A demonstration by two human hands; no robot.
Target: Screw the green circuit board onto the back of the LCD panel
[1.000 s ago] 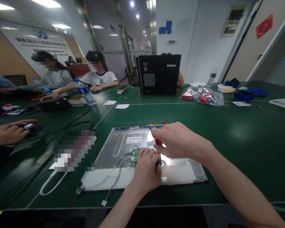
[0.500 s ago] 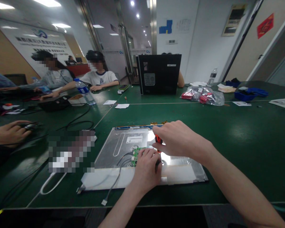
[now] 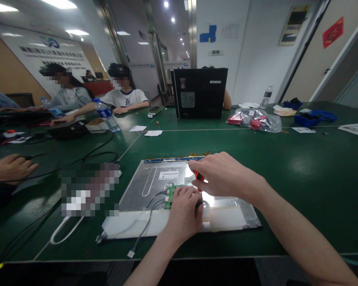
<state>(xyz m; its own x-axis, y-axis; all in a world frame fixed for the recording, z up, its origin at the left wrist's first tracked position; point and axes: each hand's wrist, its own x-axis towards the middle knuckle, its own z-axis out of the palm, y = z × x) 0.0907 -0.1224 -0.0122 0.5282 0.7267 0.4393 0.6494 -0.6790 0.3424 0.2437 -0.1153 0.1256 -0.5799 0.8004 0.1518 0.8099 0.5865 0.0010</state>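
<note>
A silver metal display panel (image 3: 155,186) lies face down on the green table (image 3: 301,174), with a small green circuit board (image 3: 170,194) and grey cables (image 3: 146,222) on its back. My left hand (image 3: 183,214) rests curled on the board, fingers closed over its right part. My right hand (image 3: 223,174) is closed round a red-handled screwdriver (image 3: 198,176), held upright just above the left hand. The tool's tip is hidden between the hands.
A black computer case (image 3: 199,93) stands at the far middle. A bag of red parts (image 3: 253,119), blue trays (image 3: 310,118) and water bottles (image 3: 106,115) lie beyond. Two people sit at the far left; another person's hand (image 3: 8,169) rests at the left edge. Black cables (image 3: 89,155) cross the table.
My right hand has shifted slightly on the screwdriver handle. The other person's hand at the left edge has slid further left. The panel has stayed put.
</note>
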